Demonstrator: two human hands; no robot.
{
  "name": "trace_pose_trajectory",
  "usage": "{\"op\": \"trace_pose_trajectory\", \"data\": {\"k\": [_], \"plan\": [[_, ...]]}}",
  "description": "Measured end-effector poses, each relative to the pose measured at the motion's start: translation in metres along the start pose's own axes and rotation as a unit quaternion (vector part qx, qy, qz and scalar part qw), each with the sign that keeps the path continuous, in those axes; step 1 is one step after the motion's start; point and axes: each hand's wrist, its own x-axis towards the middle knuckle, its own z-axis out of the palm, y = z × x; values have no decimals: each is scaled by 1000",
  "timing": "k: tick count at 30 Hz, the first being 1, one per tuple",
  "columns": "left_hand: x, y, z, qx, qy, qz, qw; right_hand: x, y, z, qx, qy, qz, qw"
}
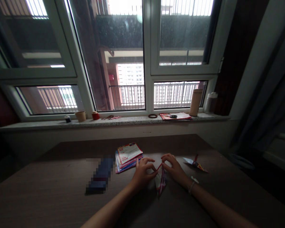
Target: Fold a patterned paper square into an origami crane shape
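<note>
A partly folded piece of printed paper [160, 183], white and purple with a red edge, is held up between both hands over the table. My left hand [144, 172] pinches the left end of its red upper edge, thumb and forefinger closed. On the other side, my right hand [173, 166] pinches the top right corner near the same red edge. The paper's pointed end hangs toward me. To the right of my right hand lies a folded paper crane [196, 164]. Just beyond my left hand rests a stack of printed paper sheets [128, 155].
A dark blue pixelated object [101, 175] lies on the wooden table [49, 190] at left. Along the windowsill [133, 122] stand a paper cup [80, 116], a red jar [95, 115], a bracelet [152, 116], scissors [173, 116] on papers, a tan flask [195, 102] and a clear bottle [211, 103].
</note>
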Motion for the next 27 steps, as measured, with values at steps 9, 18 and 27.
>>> {"op": "trace_pose_trajectory", "data": {"k": [9, 18, 27], "plan": [[0, -3, 2, 2, 20, 7, 1000, -1, -4, -2, 12, -8, 9, 1000], [0, 0, 2, 1, 46, 7, 999, -2, -1, -1, -10, -21, 8, 1000], [1, 3, 0, 1, 87, -3, 996, -2, -1, 0, -16, -38, -3, 999]]}}
